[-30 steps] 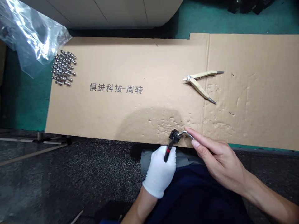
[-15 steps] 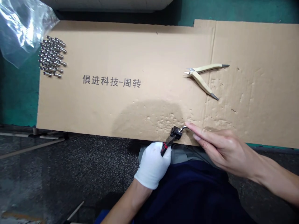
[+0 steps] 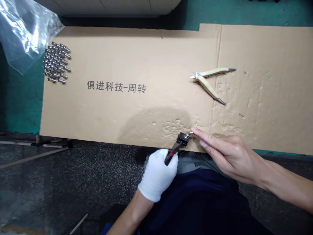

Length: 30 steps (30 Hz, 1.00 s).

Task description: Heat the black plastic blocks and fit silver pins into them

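Right hand [image 3: 232, 160] shifted left | left fingers [image 3: 168, 168] pinch black tool [image 3: 175, 149], tip [image 3: 189, 134] pointing up-right

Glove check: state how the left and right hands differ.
The left hand wears a white glove; the right hand is bare. The left hand closes around a black-handled tool; the right hand's fingers stretch beside its bent metal end. Both sit at the cardboard's near edge.

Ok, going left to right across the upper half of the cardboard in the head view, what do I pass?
A cluster of metal pins, then printed Chinese text, then cream-handled pliers.
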Motion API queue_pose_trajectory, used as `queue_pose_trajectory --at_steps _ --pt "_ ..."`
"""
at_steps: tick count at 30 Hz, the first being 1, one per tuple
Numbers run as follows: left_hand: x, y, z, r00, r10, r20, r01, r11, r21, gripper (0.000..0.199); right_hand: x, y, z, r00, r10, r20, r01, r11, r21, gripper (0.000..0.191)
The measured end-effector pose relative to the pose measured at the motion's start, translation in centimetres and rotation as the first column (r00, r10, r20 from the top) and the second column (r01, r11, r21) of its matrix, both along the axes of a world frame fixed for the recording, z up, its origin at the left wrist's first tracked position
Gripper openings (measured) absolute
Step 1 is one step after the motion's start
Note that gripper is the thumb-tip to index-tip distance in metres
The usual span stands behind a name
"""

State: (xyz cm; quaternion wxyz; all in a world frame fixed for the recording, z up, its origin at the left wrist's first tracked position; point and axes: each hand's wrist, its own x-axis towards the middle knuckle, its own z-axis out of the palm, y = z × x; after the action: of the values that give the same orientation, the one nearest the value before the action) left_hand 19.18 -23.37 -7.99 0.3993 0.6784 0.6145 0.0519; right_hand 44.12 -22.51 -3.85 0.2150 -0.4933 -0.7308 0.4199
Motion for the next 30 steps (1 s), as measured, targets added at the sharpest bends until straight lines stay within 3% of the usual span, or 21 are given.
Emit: queue_pose_trajectory --at_steps 6,10,13,16,19,21,23,25,28,30 --pt "0.5 0.6 1.0 0.993 0.038 0.113 -0.020 0.988 -0.152 0.033 -0.4 -0.9 0.0 0.998 -0.060 0.000 0.060 0.998 0.006 0.055" --pt "1.1 0.4 2.0 0.975 0.119 0.190 -0.068 0.964 -0.255 0.032 -1.1 -0.5 1.3 0.982 -0.185 0.040 0.189 0.967 -0.173 0.037" --pt "1.4 0.0 3.1 0.938 0.224 0.264 -0.117 0.923 -0.367 0.037 -1.6 -0.4 2.8 0.961 -0.278 0.014 0.265 0.900 -0.345 0.022" --pt "1.4 -0.4 4.0 0.888 0.300 0.349 -0.138 0.897 -0.421 0.042 -2.0 -0.7 3.9 0.909 -0.400 -0.117 0.297 0.819 -0.491 0.025" --pt "1.4 -0.2 4.7 0.809 0.331 0.485 -0.126 0.905 -0.407 0.052 -2.3 -1.0 4.4 0.805 -0.541 -0.243 0.228 0.662 -0.714 0.033" --pt "1.6 0.2 5.2 0.756 0.318 0.572 -0.113 0.924 -0.365 0.062 -2.5 -0.9 4.6 0.756 -0.582 -0.298 0.144 0.593 -0.793 0.036" --pt "2.0 0.9 5.7 0.707 0.304 0.638 -0.099 0.937 -0.335 0.070 -2.7 -0.6 4.7 0.732 -0.586 -0.349 0.091 0.591 -0.802 0.038" --pt "2.6 1.5 5.9 0.666 0.303 0.682 -0.087 0.939 -0.332 0.073 -3.0 -0.2 5.0 0.717 -0.586 -0.377 0.108 0.628 -0.771 0.036" --pt "3.5 2.0 5.8 0.625 0.338 0.703 -0.058 0.919 -0.391 0.064 -3.3 0.3 5.4 0.725 -0.566 -0.392 0.179 0.704 -0.687 0.036" --pt "4.1 2.1 5.4 0.639 0.374 0.672 -0.043 0.890 -0.454 0.055 -3.4 0.7 5.6 0.714 -0.575 -0.400 0.184 0.705 -0.684 0.035"
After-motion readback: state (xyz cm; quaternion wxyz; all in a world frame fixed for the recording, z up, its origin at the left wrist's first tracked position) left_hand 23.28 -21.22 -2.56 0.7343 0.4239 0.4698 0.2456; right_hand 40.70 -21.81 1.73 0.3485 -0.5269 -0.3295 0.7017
